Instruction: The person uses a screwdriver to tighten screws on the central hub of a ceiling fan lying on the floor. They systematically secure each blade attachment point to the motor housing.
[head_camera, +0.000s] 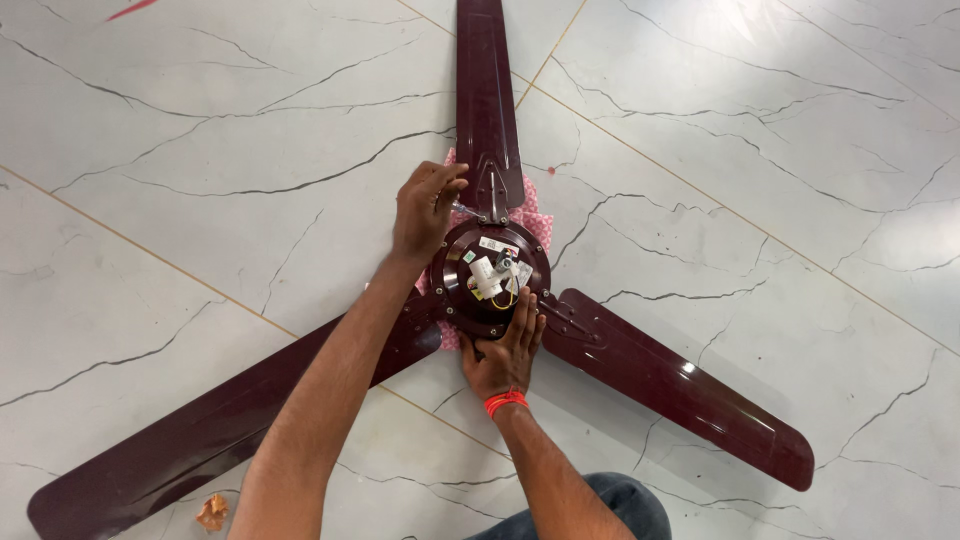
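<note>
1. Head view – a maroon ceiling fan (490, 280) lies flat on a white marble-look tiled floor (220, 130), its three blades spread out: one pointing away (485, 90), one toward lower left (190, 440), one toward lower right (680, 385)

2. The motor housing (455, 275) sits at the middle, face up, with white fittings, a short shaft and yellow wiring exposed on top. A pink patterned cloth (535, 222) shows under it at the edges – probably there to cushion the housing against the tiles

3. Left hand (425, 210) is at the upper left of the housing, beside the root of the far blade. Fingers are curled in a pinch around a slim metal tool (468, 211) whose tip points at the blade bracket (493, 200); likely a screwdriver, though too small to be sure. The grip looks tight, as for turning

4. Right hand (505, 350) rests against the near rim of the housing, palm down and fingers laid flat over the edge – pressing rather than clutching anything, seemingly to keep the fan from rotating

5. A red thread band (505, 402) circles the right wrist. The person's knee in blue denim (620, 505) shows at the bottom edge

6. A small crumpled brownish scrap (212, 513) lies near the tip of the lower-left blade
</note>
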